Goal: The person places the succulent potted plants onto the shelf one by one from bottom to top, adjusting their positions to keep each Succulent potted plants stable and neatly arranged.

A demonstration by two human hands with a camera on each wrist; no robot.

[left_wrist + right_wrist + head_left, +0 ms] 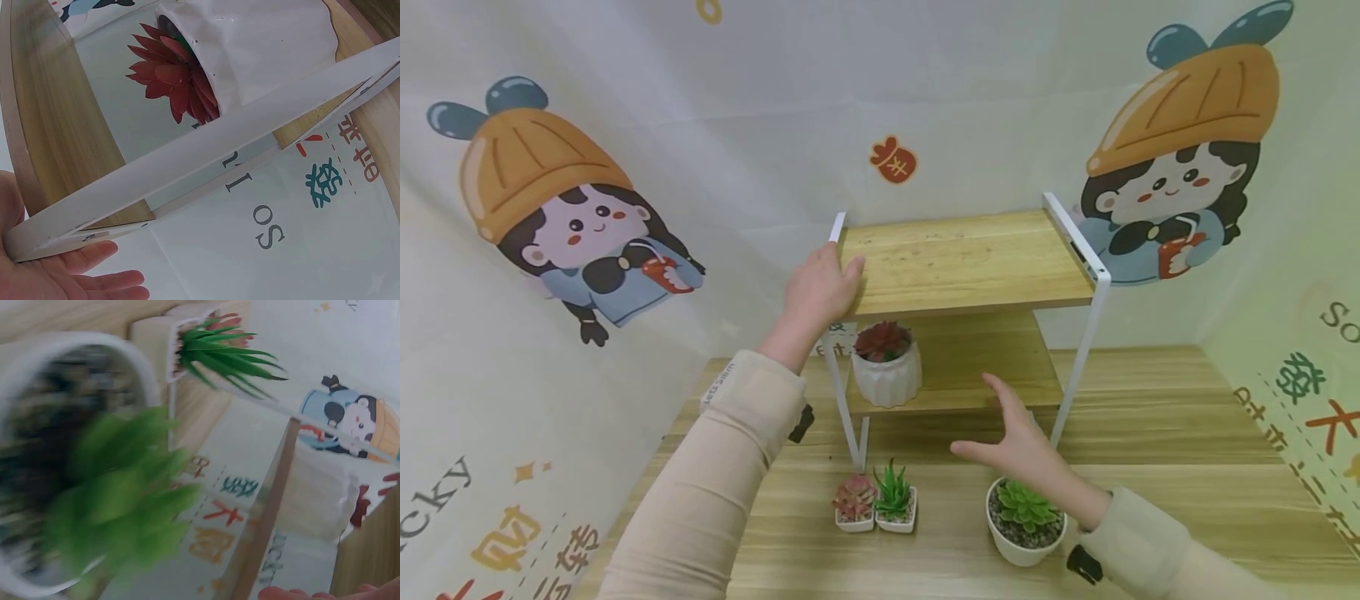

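Observation:
My left hand [824, 286] grips the upper left corner of a two-tier wooden shelf [962, 258] with a white frame. In the left wrist view, its fingers [112, 284] reach past the white bar [206, 147]. A dark red succulent in a white ribbed pot [887, 377] stands at the left of the lower tier. My right hand [1026, 446] is in front of the shelf, thumb and fingers spread, holding nothing. Just below it, a green succulent in a round white pot [1026, 533] stands on the table; this plant is large and blurred in the right wrist view.
Two small square pots, one with a pinkish succulent [854, 500] and one with a spiky green plant [895, 500], stand side by side before the shelf's left leg. The wood-grain table [1150, 417] meets a printed cloth backdrop [760, 167] behind and at both sides.

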